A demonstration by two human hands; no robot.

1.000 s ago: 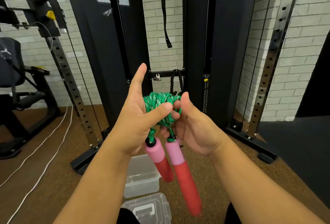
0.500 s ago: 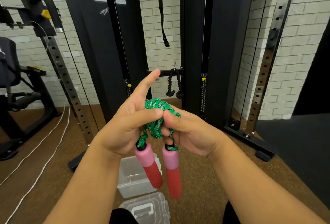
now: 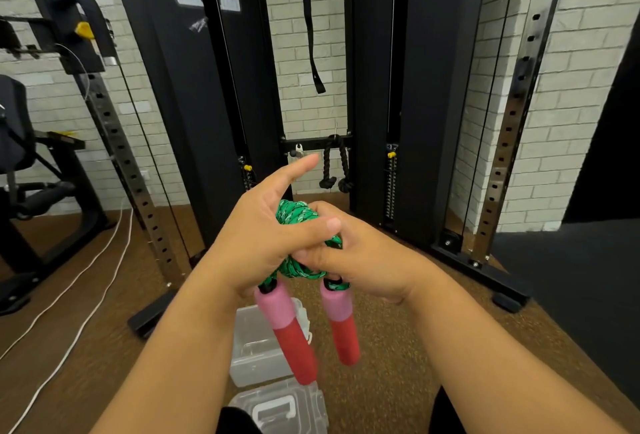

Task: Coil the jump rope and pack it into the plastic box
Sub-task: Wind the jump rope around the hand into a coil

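Both hands meet at chest height around the bundled green jump rope (image 3: 298,219): the left hand (image 3: 256,243) wraps it with the thumb across the front (index finger pointing out), the right hand (image 3: 360,260) pinches the coils. Two pink-and-red handles (image 3: 341,326) dangle below. On the brown floor sit the open clear plastic box (image 3: 256,347) and its lid (image 3: 280,409).

Braided green rope (image 3: 298,215); matt foam handles (image 3: 341,326); clear glossy plastic box (image 3: 256,354); speckled rough floor (image 3: 388,364).
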